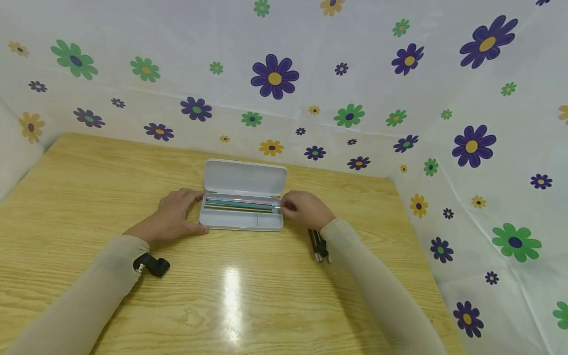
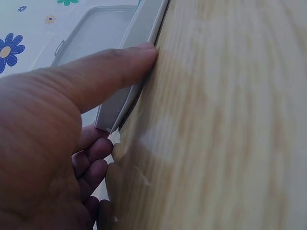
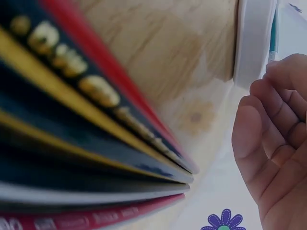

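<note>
A white pencil case lies with its lid raised, several pencils in teal, gold and pink lying lengthwise in its back compartment. At its left end, my left hand grips the case, the thumb along the front wall and the fingers round the end and back corner. My right hand is at the right end with loosely bent fingers; the index fingertip is right at the end of a teal pencil. Below the right wrist lies a bundle of dark striped pencils, partly hidden by the sleeve.
The case's lid stands open toward the back of the wooden table. A small divider splits the case's front compartment. A flower-patterned white cloth hangs behind and to the right. A black wrist device sticks out from the left sleeve.
</note>
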The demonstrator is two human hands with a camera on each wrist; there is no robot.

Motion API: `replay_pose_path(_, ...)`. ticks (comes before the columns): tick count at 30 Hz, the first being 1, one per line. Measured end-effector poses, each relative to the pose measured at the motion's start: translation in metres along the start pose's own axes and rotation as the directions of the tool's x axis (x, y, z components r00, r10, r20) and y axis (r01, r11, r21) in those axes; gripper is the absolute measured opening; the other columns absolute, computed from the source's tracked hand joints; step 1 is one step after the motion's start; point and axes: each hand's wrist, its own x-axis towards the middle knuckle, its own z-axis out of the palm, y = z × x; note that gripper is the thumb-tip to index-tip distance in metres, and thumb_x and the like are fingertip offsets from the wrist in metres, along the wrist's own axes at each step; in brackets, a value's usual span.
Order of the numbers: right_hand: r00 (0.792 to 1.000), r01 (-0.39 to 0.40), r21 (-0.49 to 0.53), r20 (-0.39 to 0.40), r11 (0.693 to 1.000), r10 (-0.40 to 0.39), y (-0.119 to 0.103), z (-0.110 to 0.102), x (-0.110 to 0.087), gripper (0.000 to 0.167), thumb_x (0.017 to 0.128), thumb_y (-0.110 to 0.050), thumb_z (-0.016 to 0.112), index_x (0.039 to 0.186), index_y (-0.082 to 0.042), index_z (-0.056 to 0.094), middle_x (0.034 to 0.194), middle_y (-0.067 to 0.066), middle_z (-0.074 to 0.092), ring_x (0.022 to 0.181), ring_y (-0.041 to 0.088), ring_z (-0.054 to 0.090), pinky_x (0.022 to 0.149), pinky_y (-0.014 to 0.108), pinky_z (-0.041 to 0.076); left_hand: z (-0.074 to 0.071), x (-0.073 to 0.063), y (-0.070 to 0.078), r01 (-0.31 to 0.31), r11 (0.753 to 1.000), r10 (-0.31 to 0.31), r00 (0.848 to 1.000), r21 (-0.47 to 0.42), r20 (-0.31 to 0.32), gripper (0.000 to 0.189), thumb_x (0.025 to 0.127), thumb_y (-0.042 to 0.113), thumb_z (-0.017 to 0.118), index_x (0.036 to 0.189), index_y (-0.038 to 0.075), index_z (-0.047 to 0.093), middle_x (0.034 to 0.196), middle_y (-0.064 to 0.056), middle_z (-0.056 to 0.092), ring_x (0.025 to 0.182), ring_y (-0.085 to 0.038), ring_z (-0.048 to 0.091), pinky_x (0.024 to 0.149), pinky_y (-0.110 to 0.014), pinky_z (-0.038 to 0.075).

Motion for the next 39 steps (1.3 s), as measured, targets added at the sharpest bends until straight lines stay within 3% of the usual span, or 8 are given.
replay_pose_path(25,0.997,-0.071,0.012,-0.008,0.997,0.071,0.000,0.002,-0.002,0.016,0.101,-0.023,0.068,0.106,-0.011,0.077,0.093,-0.002,0.073,0.079,0.010,0.061,0.078,0.031,0.055,0.003,0.003,-0.004,0.004,1.000,-0.004,1.000,0.011,-0.003,0.103,0.081,0.051,0.085,0.159,0.006,0.035,0.154,-0.027,0.038,0.142,-0.051,0.030,0.112,-0.072,0.018)
replay_pose_path(32,0.991,-0.110,0.047,-0.070,0.993,0.113,0.002,-0.019,-0.034,0.021,0.102,-0.023,0.068,0.115,-0.008,0.075,0.101,0.000,0.074,0.084,0.012,0.065,0.079,0.036,0.057,0.004,0.003,-0.004,0.008,1.000,-0.008,1.000,0.015,-0.002,0.103,0.081,0.052,0.085,0.159,0.006,0.034,0.155,-0.027,0.038,0.143,-0.051,0.029,0.113,-0.072,0.016)
replay_pose_path(39,0.978,-0.158,0.081,-0.124,0.984,0.168,0.017,-0.026,-0.091,0.026,0.100,-0.023,0.071,0.122,-0.010,0.072,0.105,-0.002,0.071,0.085,0.011,0.063,0.074,0.034,0.055,0.002,0.002,-0.002,0.002,1.000,-0.002,1.000,0.012,-0.005,0.104,0.081,0.053,0.084,0.159,0.005,0.034,0.154,-0.028,0.038,0.142,-0.051,0.029,0.113,-0.072,0.016)
